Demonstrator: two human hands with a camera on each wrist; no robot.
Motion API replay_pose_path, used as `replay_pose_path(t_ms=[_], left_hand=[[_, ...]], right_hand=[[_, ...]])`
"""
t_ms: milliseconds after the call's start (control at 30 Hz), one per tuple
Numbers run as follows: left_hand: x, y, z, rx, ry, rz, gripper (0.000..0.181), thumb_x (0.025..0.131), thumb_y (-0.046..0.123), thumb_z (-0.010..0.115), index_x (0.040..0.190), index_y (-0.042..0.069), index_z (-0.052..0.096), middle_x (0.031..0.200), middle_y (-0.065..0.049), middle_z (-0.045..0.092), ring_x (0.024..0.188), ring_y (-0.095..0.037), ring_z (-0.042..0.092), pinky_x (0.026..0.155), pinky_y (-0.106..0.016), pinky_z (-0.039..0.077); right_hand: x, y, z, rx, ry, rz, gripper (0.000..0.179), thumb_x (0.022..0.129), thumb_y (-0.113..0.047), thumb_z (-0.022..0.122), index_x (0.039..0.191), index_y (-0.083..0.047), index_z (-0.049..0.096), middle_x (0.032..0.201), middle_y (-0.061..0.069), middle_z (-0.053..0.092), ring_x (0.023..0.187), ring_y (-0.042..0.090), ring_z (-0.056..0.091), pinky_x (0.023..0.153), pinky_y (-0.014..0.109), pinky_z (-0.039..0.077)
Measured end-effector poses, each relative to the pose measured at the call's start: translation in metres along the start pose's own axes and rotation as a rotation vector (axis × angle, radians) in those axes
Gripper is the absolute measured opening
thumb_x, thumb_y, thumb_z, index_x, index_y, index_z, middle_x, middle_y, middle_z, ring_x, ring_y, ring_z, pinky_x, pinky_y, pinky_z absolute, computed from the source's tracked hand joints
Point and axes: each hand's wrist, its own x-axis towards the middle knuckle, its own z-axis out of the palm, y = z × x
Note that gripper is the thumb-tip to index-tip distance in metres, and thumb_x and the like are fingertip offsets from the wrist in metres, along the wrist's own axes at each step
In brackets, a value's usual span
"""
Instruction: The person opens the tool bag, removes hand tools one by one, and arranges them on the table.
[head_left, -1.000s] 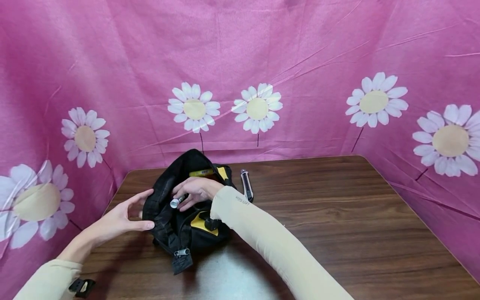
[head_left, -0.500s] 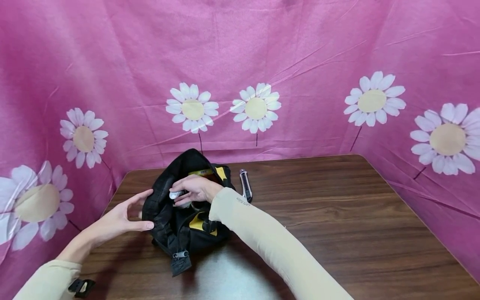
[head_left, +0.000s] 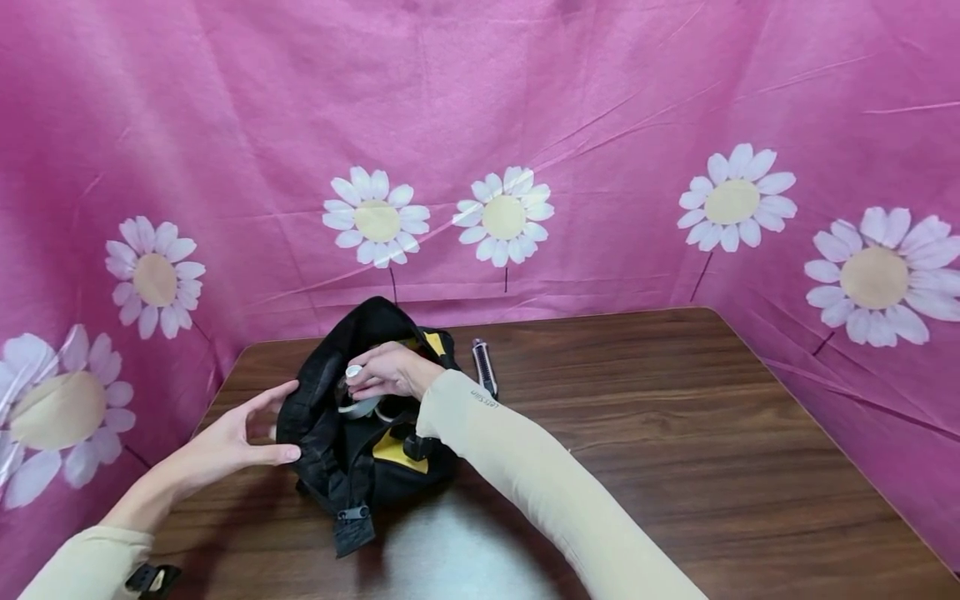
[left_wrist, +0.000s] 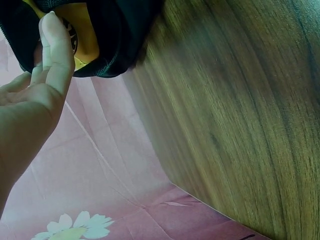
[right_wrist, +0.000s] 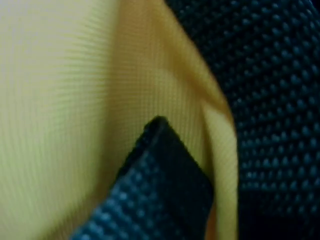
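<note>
A black bag with yellow patches [head_left: 315, 433] lies with its mouth agape on the wooden table. My left hand [head_left: 225, 437] holds the bag's left end, thumb in front and fingers toward the back; some fingers are hidden behind it. In the left wrist view, that hand [left_wrist: 47, 75] lies against the bag beside a yellow patch [left_wrist: 87, 37] with a dark round logo. Inside the mouth, my right hand [head_left: 393, 371] pinches a small cylinder with a pale round end [head_left: 354, 372]. Below its fingers sits a pale curved, ring-like thing [head_left: 362, 408]. The right wrist view shows only yellow cloth [right_wrist: 145, 75] and black webbing [right_wrist: 270, 100].
To the right of the bag lies a silver and black utility knife [head_left: 485, 367]. A zipper tab [head_left: 352, 514] hangs at the bag's front. The wooden table [head_left: 675, 433] ends at a pink flowered cloth [head_left: 615, 100] behind and along the sides.
The small cylinder in my right hand has risen and tipped, its pale end now facing up. More of the ring-like thing shows beneath. My left hand keeps its place on the bag.
</note>
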Motion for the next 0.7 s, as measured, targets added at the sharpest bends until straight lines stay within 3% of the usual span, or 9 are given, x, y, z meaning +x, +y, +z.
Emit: replay_pose_path(t_ms=[100, 267, 533, 700], left_hand=[[0.0001, -0.0003, 0.0002, -0.012, -0.002, -0.003, 0.088, 0.091, 0.009, 0.076, 0.160, 0.003, 0.023, 0.136, -0.025, 0.052, 0.107, -0.010, 0.061, 0.080, -0.029, 0.055], [-0.0003, -0.0002, -0.0003, -0.030, -0.002, -0.008, 0.088, 0.091, 0.009, 0.076, 0.160, 0.004, 0.022, 0.139, -0.025, 0.049, 0.106, -0.009, 0.061, 0.079, -0.030, 0.055], [-0.0031, -0.0007, 0.0002, -0.024, -0.009, -0.002, 0.087, 0.091, 0.008, 0.075, 0.161, 0.004, 0.022, 0.139, -0.024, 0.048, 0.108, -0.009, 0.059, 0.080, -0.030, 0.055], [-0.0008, 0.0004, -0.0002, -0.036, -0.013, 0.004, 0.087, 0.091, 0.008, 0.075, 0.161, 0.004, 0.022, 0.138, -0.025, 0.051, 0.109, -0.010, 0.060, 0.082, -0.029, 0.055]], right_hand=[[-0.0022, 0.0000, -0.0020, -0.038, -0.008, -0.003, 0.040, 0.090, 0.017, 0.064, 0.129, 0.008, 0.063, 0.091, 0.016, 0.069, 0.091, 0.030, 0.069, 0.086, 0.043, 0.057], [-0.0059, -0.0011, -0.0034, -0.105, -0.013, -0.007, 0.046, 0.090, 0.011, 0.068, 0.135, 0.005, 0.060, 0.093, 0.013, 0.070, 0.098, 0.032, 0.069, 0.078, 0.042, 0.060], [-0.0072, -0.0009, -0.0021, -0.078, -0.026, 0.004, 0.043, 0.091, 0.011, 0.068, 0.133, 0.003, 0.063, 0.095, 0.012, 0.069, 0.098, 0.031, 0.068, 0.077, 0.042, 0.060], [-0.0087, -0.0055, -0.0031, -0.078, -0.021, -0.011, 0.039, 0.091, 0.011, 0.067, 0.130, 0.002, 0.065, 0.097, 0.013, 0.068, 0.109, 0.037, 0.065, 0.077, 0.043, 0.060]])
